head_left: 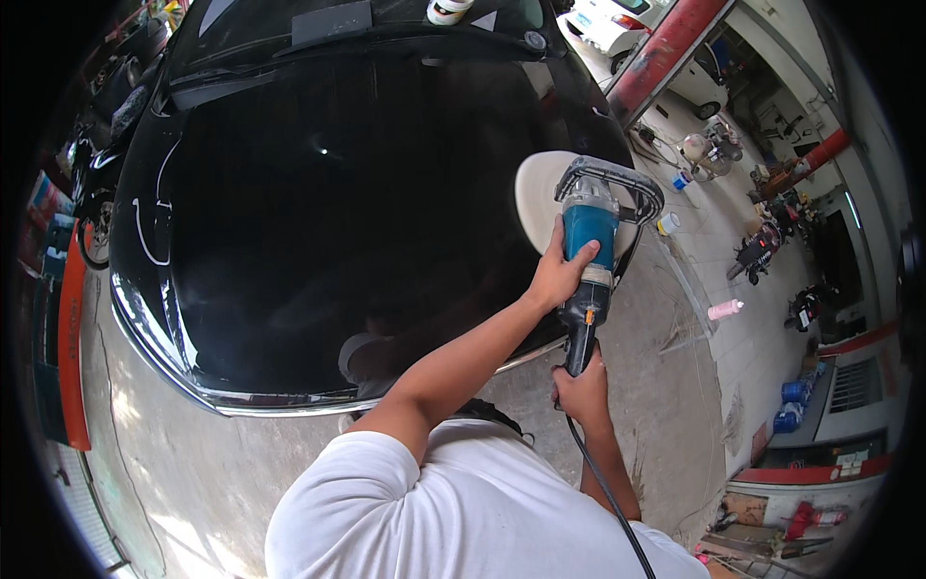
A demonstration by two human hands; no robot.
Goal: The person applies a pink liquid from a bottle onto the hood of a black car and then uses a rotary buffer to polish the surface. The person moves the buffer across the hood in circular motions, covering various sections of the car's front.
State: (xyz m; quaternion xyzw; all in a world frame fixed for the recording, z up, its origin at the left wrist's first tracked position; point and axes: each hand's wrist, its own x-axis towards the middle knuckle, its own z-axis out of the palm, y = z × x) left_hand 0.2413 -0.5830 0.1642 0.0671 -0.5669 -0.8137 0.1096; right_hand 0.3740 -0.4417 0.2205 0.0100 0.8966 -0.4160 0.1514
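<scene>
A teal and black electric car polisher [589, 232] with a black loop handle lies over the right side of a glossy black car hood [338, 222]. Its round, off-white polishing pad [536, 203] rests at the hood's right edge. My left hand [561, 270] wraps round the teal body, thumb on top. Lower down, my right hand [585, 386] grips the black rear handle. From that handle a black power cord [612, 497] runs down past my right forearm. Whether the pad is spinning, I cannot tell.
A white tub [448, 11] stands near the windshield. On the right are a red post [666, 58], a pink bottle [725, 309], a small white and yellow container [667, 224], motorcycles [757, 253] and blue jugs [791, 405]. An orange-red panel [73, 338] is at the left.
</scene>
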